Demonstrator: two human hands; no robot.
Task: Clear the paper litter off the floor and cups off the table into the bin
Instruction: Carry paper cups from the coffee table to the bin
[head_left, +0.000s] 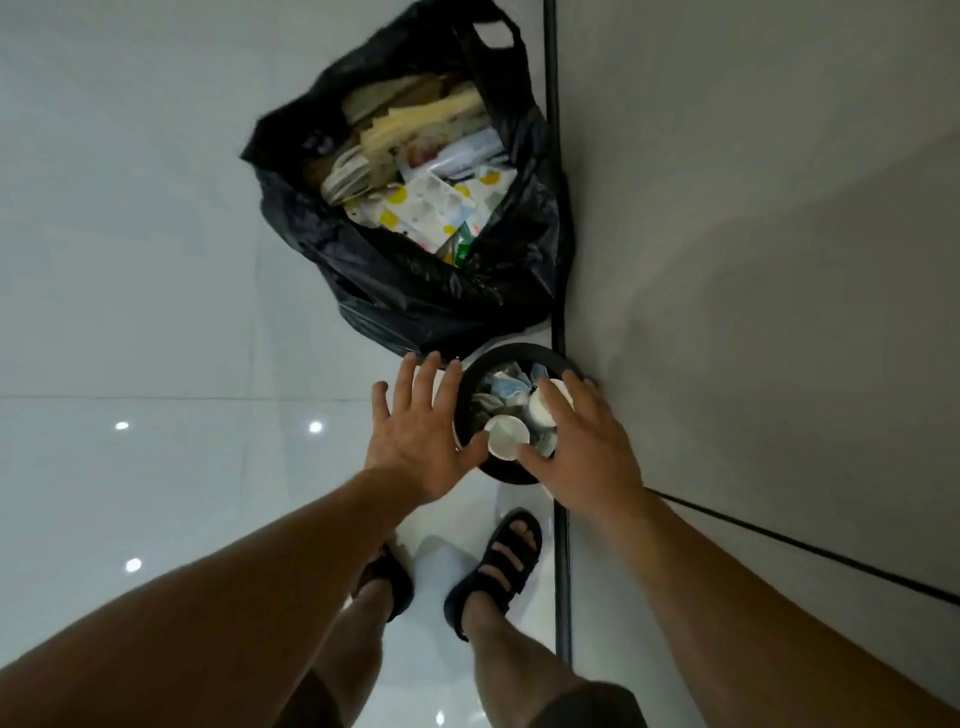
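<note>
Hovering over bin (524, 351): L hand (415, 426) & R hand (584, 449), fingers spread, holding nothing; cups (508, 435) inside bin; bag (415, 291) behind bin, print unreadable.

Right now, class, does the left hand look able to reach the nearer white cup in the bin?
Probably yes: the left hand is open right beside the cup, which lies uncovered on the litter in the bin; only the right hand crowds it.

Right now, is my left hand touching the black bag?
Cannot tell. The head view looks straight down: fingertips of the left hand meet the edge of the black bag in the picture, but their height does not show.
</note>
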